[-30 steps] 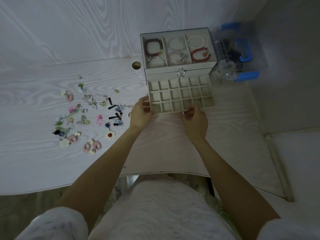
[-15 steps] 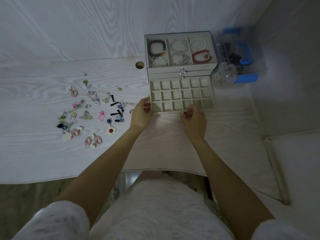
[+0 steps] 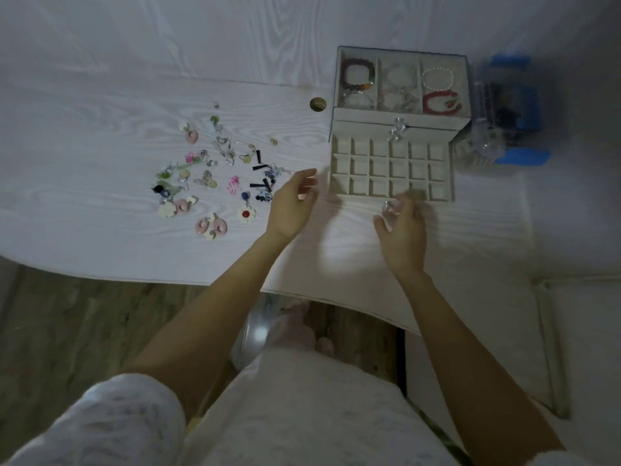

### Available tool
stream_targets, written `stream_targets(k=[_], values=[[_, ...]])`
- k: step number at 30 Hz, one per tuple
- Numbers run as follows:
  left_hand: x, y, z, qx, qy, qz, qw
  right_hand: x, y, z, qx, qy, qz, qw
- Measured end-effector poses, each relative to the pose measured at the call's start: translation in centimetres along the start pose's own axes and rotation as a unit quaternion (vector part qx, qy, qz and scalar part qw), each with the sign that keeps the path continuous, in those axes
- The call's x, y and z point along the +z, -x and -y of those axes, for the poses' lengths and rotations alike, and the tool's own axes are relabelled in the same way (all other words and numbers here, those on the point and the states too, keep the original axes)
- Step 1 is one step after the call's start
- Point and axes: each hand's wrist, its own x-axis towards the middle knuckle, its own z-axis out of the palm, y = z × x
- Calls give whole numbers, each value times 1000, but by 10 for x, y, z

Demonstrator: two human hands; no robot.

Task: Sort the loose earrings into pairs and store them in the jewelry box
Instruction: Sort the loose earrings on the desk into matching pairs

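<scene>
A grey jewelry box (image 3: pixel 400 124) stands at the back right of the white table. Its lower drawer (image 3: pixel 451 176) is pulled out and shows several bare square compartments. Loose earrings (image 3: pixel 215 183) lie scattered to the left: pink rings, white flowers, green, blue and black pieces. My left hand (image 3: pixel 290 203) hovers between the earrings and the drawer's left corner, fingers apart, holding nothing. My right hand (image 3: pixel 401 230) is at the drawer's front, with blurred fingers loosely spread around the crystal knob (image 3: pixel 389 206).
The box's top tray holds bracelets (image 3: pixel 358 75) in three sections. A clear plastic case with blue latches (image 3: pixel 507 105) stands right of the box. A round cable hole (image 3: pixel 318 104) is left of it. The table's front edge (image 3: pixel 235 284) runs near my lap.
My left hand has let go of the drawer's left corner and drawn back to the left. My right hand's fingers have loosened at the knob. The view has shifted.
</scene>
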Motion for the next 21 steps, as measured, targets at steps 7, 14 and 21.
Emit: stream_targets(k=[7,14,21], values=[[-99,62,56,14,-126,-106,986,17,42,50,-189,51,122,973],[-137,61,113,-61,-249,-94,962,92,36,114,-228,65,253,938],[-137,56,131,-67,-199,-60,976,153,50,156,-299,104,291,903]])
